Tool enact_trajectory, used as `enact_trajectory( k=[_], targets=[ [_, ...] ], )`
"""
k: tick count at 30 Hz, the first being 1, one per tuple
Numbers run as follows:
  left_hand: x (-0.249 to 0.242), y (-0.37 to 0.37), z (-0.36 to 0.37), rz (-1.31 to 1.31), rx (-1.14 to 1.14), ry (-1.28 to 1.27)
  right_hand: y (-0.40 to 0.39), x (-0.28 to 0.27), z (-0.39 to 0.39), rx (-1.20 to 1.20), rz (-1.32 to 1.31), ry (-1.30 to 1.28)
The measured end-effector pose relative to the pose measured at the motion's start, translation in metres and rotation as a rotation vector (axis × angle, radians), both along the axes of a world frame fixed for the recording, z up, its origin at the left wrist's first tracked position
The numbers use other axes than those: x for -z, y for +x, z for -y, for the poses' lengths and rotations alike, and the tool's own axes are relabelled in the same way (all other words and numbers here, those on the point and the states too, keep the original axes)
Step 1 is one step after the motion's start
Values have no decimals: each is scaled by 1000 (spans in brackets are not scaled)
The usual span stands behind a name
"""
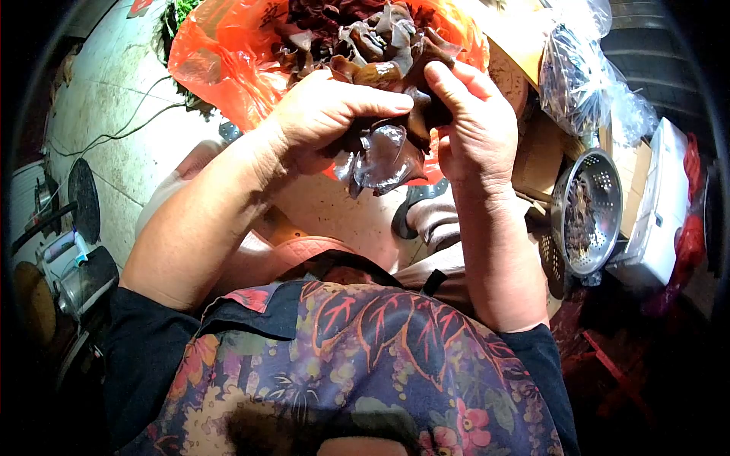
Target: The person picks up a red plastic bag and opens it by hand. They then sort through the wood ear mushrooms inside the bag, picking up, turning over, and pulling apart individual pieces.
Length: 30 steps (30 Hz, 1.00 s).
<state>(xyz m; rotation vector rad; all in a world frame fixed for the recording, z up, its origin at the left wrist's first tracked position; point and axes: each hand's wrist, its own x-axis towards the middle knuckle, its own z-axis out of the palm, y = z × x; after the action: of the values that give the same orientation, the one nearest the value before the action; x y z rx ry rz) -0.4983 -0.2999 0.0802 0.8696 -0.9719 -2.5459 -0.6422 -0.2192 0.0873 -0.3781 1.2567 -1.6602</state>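
Observation:
Dark brown, glossy wood ear fungus (389, 156) hangs in a ruffled clump between my two hands. My left hand (323, 114) is closed on its left side, with the thumb stretched across the top. On the right, my right hand (475, 118) pinches the clump's upper edge between thumb and fingers. Right behind the hands, an orange-red plastic bag (220, 64) lies open, holding a pile of more dark fungus (372, 38).
A metal colander (608, 197) with dark pieces inside stands at the right, beside a white foam box (661, 205). Clear plastic bags (574, 80) lie at the upper right. Pots (87, 281) and lids are at the far left; a cable (114, 137) crosses the tiled floor.

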Motion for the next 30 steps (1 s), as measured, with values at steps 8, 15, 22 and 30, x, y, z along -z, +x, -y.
enact_trajectory(
  k=[8,15,22,30],
  targets=[
    [-3,1,-8,20,-56,80,-8,0,5,126,26,-75],
    [10,9,11,-21,-36,243,-36,-5,4,216,-5,-116],
    [-11,11,11,-182,-55,253,-37,-5,4,-307,-1235,167],
    [0,16,17,-64,-25,-111,-18,-9,-6,-361,-181,117]
  ],
)
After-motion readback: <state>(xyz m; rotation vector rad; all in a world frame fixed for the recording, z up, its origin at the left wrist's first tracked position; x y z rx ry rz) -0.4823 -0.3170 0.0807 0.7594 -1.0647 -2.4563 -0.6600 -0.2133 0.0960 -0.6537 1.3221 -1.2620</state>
